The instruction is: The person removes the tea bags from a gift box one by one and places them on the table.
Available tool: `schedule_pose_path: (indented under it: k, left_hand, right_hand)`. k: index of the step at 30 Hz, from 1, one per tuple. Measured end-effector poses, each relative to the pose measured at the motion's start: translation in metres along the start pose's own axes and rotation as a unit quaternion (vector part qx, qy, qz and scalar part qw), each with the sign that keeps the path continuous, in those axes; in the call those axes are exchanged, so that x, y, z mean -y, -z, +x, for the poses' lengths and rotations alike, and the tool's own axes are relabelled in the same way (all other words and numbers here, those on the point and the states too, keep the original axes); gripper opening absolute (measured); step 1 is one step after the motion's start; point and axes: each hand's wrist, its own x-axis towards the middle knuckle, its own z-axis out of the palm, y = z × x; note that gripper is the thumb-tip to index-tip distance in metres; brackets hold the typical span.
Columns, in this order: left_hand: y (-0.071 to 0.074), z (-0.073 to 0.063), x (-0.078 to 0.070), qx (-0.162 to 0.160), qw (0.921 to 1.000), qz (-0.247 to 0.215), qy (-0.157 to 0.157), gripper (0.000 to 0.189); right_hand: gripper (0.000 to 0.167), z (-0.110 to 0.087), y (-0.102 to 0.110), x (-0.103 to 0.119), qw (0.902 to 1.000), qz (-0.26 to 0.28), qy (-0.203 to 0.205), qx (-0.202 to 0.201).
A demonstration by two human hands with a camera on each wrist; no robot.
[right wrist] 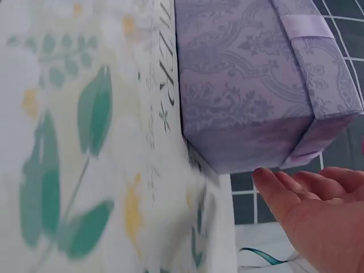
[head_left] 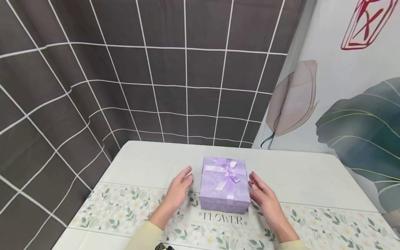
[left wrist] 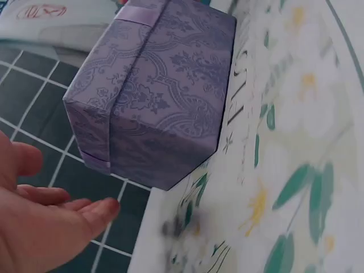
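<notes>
A lilac gift box (head_left: 215, 189) with a patterned surface, a ribbon and a bow (head_left: 229, 170) on its lid sits on the table. To its left is my left hand (head_left: 179, 189), apart from the box, palm turned toward it and fingers loosely extended. My right hand (head_left: 264, 194) is at the box's right side, very close to it; whether its fingertips touch the side I cannot tell. In the left wrist view a gap shows between the fingers (left wrist: 94, 213) and the box (left wrist: 170, 79). The right wrist view has the fingertips (right wrist: 267, 179) by the box's lower corner (right wrist: 250, 142).
The table (head_left: 162, 158) wears a white cover with a floral band and the printed word FLOWER (head_left: 223, 218). A dark gridded curtain (head_left: 165, 66) hangs behind and to the left. A leaf-printed cloth (head_left: 331, 80) hangs on the right. A small black object (head_left: 164, 247) shows at the bottom edge.
</notes>
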Motion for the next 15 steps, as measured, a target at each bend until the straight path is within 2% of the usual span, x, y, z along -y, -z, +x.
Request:
schedule_pose_path:
  k: [5,9,15]
  left_hand:
    - [-0.006,0.004,0.006,0.035,0.9951,-0.090,0.019,0.049]
    - [-0.015,0.005,0.012,0.053,0.9913,-0.119,0.018,0.045]
    - [-0.022,0.005,0.011,0.059,0.9872,-0.148,0.010,0.045]
  right_hand:
    - [0.054,0.004,-0.006,-0.006,0.9989,0.024,-0.041,-0.004]
    - [0.053,0.004,-0.010,-0.011,0.9977,0.038,-0.055,-0.008]
    - [0.052,0.005,-0.012,-0.009,0.9964,0.059,-0.059,-0.012]
